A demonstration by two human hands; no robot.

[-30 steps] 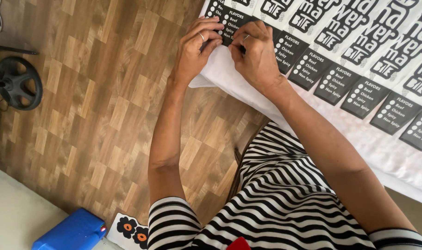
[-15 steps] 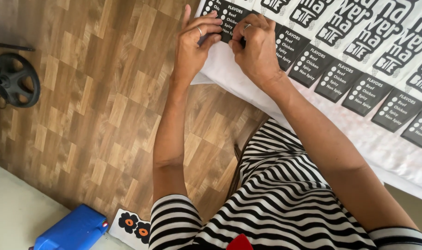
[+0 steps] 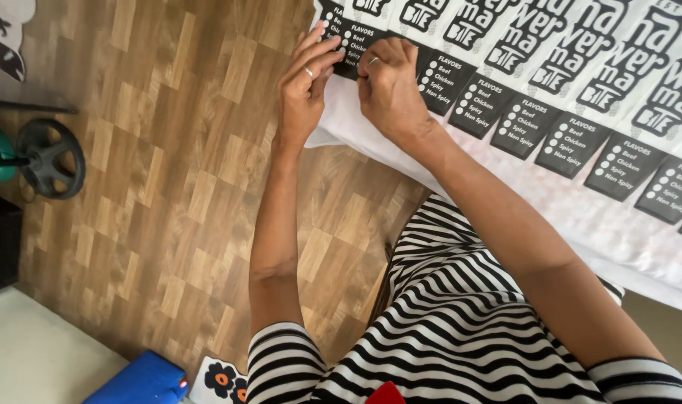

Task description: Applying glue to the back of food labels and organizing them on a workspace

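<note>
Head view, looking down: a wood-pattern floor (image 3: 169, 187) fills the left, and a long white sheet (image 3: 580, 217) runs away to the right of the hands, carrying a row of overlapping printed bags (image 3: 550, 90) — white above, each with a black panel at its lower end. Below the hands, the person's striped top (image 3: 460, 337) fills the lower frame. Far to the left of the hands lies a dark wheel (image 3: 49, 157); well below them, a blue box (image 3: 142, 381).

Both hands meet at the near end of the row. The left hand (image 3: 303, 90) has its fingers spread and its thumb and forefinger pinched at the edge of the end bag (image 3: 352, 52); the right hand (image 3: 389, 86) is curled over the same bag, just beside the left, fingertips pressed down at its black panel. What exactly sits between the fingertips cannot be told — they hide it.

To do this well, it seems wise to keep one hand pressing the bag flat while the other works the edge, so the neighbouring bags stay in their overlap. A light pinch should do; a hard tug would likely drag the sheet and skew the row.
</note>
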